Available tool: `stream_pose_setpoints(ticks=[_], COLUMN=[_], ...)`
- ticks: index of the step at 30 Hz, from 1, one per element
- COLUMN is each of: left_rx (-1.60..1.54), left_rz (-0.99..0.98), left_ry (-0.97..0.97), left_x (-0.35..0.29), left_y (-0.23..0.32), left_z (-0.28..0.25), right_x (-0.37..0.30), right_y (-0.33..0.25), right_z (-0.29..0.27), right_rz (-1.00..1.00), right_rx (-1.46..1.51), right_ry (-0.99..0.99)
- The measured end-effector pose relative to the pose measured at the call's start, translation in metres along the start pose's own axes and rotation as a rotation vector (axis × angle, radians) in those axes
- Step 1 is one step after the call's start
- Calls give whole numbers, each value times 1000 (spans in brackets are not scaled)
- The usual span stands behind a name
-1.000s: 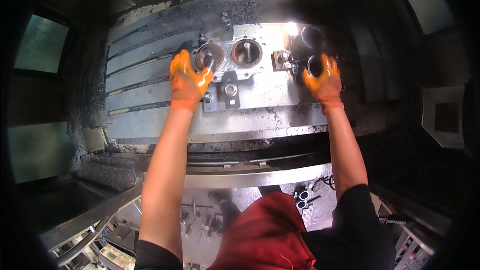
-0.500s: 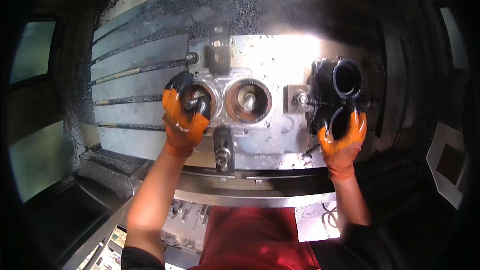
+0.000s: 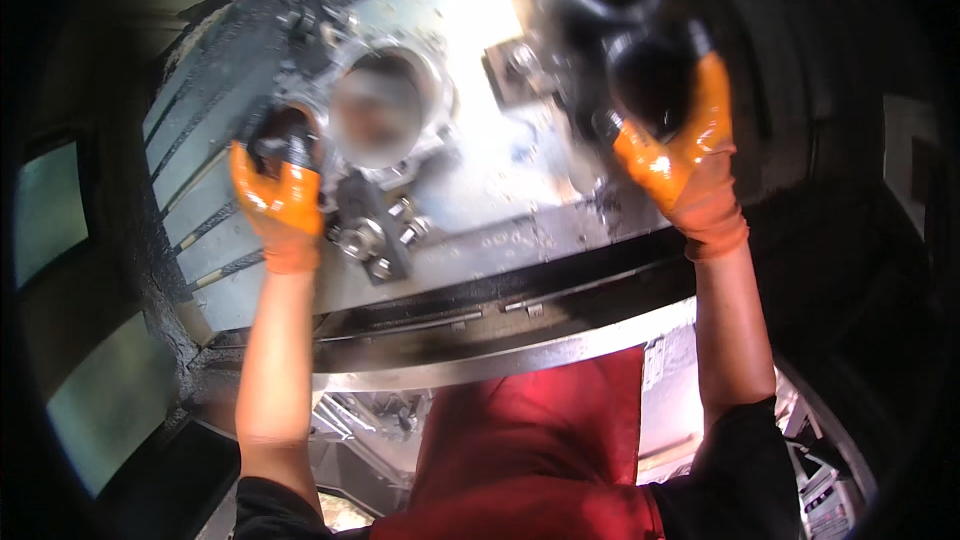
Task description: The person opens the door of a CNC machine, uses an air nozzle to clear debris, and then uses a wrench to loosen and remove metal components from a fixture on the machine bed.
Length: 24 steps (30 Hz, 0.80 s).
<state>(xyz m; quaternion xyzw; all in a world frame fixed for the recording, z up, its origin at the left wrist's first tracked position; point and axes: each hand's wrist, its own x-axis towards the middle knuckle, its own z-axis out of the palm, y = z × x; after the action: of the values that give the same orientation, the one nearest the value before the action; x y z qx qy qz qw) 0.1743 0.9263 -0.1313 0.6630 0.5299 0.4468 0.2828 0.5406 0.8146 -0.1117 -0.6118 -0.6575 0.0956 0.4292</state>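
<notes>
My left hand (image 3: 277, 175), in an orange glove with black fingertips, curls over the left bore of a silver metal casting with two round bores (image 3: 441, 90). Its fingertips are blurred against the dark opening. On the right, my right hand (image 3: 685, 130), gloved alike, wraps its thumb and fingers around the lower bore of a black casting (image 3: 570, 50). This piece also has two round openings, one above the other. Both castings stand on a shiny metal plate (image 3: 480, 190).
Clamp bars with bolts and nuts, a lower clamp (image 3: 370, 230) and an upper clamp (image 3: 310, 30), flank the silver casting. A square bolted block (image 3: 518, 70) lies between the castings. Slotted bed (image 3: 215, 230) at left bears dark chips. A metal front ledge (image 3: 500, 355) crosses before my body.
The view has tilted and shifted, so the castings appear higher in the picture and farther apart. My hands stay at the same two castings.
</notes>
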Motion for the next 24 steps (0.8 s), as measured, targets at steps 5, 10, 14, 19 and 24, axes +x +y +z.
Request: stream_pose_setpoints(ticks=[5,10,14,19,24], left_rx=[64,-145,-61,112,112], left_rz=[18,-138,-110,78,38], left_ry=[76,102,133,57,73], left_x=[-5,-2,4,20,16], left_y=[-40,-23,-16,-51,-39], left_z=[-28,-33,-29,-67,-53], right_x=[-116,-228,-251,-252,-253], right_y=[-30,-65,-80,-83,-92], right_z=[5,28,52,72,87], right_rz=[311,400,485,513,527], right_rx=[88,183,338,391,450], right_ry=[358,115,109,57,33])
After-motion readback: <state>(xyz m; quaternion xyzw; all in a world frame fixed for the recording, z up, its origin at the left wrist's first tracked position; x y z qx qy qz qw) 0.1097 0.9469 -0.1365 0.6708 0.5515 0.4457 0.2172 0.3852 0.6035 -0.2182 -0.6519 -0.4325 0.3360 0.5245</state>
